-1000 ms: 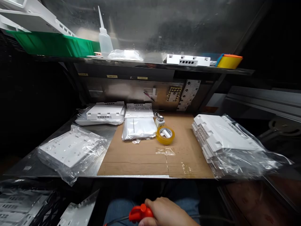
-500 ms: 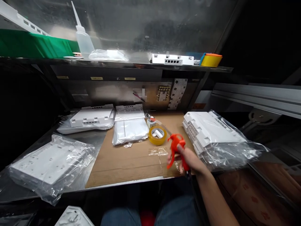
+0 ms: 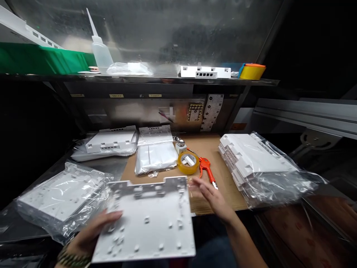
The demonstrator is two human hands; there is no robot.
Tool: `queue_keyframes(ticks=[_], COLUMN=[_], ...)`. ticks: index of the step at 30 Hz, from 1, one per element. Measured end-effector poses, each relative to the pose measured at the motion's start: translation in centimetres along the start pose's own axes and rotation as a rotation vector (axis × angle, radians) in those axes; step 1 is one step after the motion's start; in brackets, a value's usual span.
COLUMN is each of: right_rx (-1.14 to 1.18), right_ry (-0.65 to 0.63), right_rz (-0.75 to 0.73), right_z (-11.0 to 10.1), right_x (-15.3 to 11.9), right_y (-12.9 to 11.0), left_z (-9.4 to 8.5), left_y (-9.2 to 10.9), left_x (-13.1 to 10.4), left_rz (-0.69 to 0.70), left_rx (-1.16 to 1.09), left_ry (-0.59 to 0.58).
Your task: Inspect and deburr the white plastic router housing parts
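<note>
A white plastic housing panel [image 3: 150, 219], its inner side with small posts facing me, is held by my left hand [image 3: 95, 227] at its left edge, thumb on top. My right hand [image 3: 210, 195] is open, fingers stretched out, close to the panel's upper right corner; it holds nothing. Just beyond that hand an orange air blow gun [image 3: 205, 167] lies on the cardboard [image 3: 164, 178]. Beside the gun sits a roll of yellowish clear tape [image 3: 181, 168] with small white pieces inside its ring.
Bagged white panels [image 3: 60, 191] lie at left, and a stack of white panels [image 3: 251, 154] in plastic stands at right. Clear bags [image 3: 154, 158] and a small bottle [image 3: 181, 146] are behind the tape. A shelf [image 3: 164, 79] above carries a squeeze bottle [image 3: 102, 54] and green bin [image 3: 47, 59].
My right hand has let go of the air blow gun, which now lies on the cardboard. My left hand has come into view, raising the white panel from below the table edge.
</note>
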State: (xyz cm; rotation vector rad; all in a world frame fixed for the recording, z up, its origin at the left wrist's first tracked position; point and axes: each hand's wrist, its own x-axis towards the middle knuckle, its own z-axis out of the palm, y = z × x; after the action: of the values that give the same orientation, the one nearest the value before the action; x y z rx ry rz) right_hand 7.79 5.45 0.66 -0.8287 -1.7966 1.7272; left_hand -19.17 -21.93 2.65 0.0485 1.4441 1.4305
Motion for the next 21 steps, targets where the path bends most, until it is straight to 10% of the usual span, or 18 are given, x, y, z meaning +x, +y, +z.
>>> queue_keyframes(ticks=[3, 8, 14, 21], right_rx=[0.45, 0.755, 0.822, 0.845], right_ry=[-0.222, 0.058, 0.294, 0.434], right_rz=[0.239, 0.354, 0.196, 0.13], right_z=[1.3, -0.6, -3.2, -3.6], right_x=[-2.9, -3.7, -4.0, -4.5], right_y=[0.5, 1.7, 1.9, 1.3], left_z=[4.7, 10.3, 8.7, 6.6], left_y=[2.4, 3.8, 3.5, 4.1], left_x=[3.4, 8.7, 14.9, 17.1], left_rz=[0.132, 0.433, 0.971, 1.12], left_rx=[0.427, 0.642, 0.943, 1.118], left_ry=[-0.331, -0.261, 0.085, 0.194])
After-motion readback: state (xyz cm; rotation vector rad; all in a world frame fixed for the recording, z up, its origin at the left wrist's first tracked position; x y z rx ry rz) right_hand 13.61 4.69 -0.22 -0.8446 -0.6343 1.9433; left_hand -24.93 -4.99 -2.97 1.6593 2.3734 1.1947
